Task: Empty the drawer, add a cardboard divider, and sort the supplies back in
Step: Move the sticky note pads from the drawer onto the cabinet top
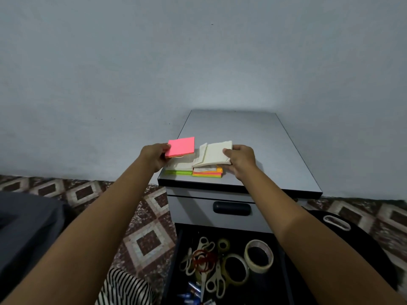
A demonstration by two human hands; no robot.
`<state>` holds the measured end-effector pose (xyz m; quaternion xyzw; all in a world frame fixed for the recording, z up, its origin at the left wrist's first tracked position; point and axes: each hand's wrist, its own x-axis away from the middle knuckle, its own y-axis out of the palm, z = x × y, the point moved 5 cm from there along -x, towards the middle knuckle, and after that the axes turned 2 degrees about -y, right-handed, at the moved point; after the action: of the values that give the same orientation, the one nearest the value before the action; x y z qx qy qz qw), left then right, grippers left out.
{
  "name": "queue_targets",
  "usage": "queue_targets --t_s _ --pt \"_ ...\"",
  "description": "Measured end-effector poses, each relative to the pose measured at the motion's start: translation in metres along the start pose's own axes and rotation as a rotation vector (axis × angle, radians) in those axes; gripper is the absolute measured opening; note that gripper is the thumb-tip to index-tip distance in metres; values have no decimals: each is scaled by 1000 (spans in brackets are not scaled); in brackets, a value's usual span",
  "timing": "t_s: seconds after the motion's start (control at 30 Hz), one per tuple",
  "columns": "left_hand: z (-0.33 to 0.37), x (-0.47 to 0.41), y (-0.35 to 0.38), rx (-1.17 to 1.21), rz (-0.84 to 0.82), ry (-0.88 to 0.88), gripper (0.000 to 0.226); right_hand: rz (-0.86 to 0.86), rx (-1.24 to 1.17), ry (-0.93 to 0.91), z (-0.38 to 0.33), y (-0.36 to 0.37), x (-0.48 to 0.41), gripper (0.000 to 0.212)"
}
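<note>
Emptying step, partway: the pink sticky pad (181, 146) is pinched at its near-left corner by the left hand (155, 155), and the right hand (241, 158) grips a white notepad (217, 153) by its right edge, pages fanned. Both sit just over the pile of note pads (207, 171) on the near-left corner of the grey cabinet top (253, 139). Next move likely calls for setting both down square and letting go, then reaching down into the open drawer (284, 267), where scissors (212, 280), tape rolls (258, 255) and red rubber bands (203, 259) wait; no cardboard divider seen. Around: plain pale wall (132, 62), patterned tile floor (145, 238).

No text, label or number is legible.
</note>
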<state>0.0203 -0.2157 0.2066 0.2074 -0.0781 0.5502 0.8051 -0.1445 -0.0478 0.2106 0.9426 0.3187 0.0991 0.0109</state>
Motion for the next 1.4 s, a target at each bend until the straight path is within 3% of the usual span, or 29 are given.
queue_targets --t_s 0.07,0.17,0.3,0.5,0.63,0.73,1.03,1.23,1.33,1.4 --pt "-3 0 1 -34 -3 -2 20 -15 48 -11 -2 5 2 29" --pt "-6 -3 3 -109 5 12 19 51 318 -130 -6 6 1 28" --pt "-3 -7 0 -305 115 100 20 91 584 -172 -1 4 -3 23" --pt "5 -3 6 -743 182 330 9 99 633 -132 5 0 -4 31" --pt "4 0 10 -911 191 325 9 104 642 -138 5 -4 -4 25" --pt "0 -4 10 -939 187 305 12 105 584 -107 6 -6 -7 13" --pt "-4 -4 9 -954 193 361 31 34 500 -42 6 -9 -3 26" --pt "-3 3 8 -931 203 381 17 55 596 -237 2 -17 20 36" --pt "-5 13 10 -902 248 416 44 31 607 -343 -1 -22 39 37" --pt "-10 32 12 -815 286 554 45 33 577 -420 -1 -28 53 35"
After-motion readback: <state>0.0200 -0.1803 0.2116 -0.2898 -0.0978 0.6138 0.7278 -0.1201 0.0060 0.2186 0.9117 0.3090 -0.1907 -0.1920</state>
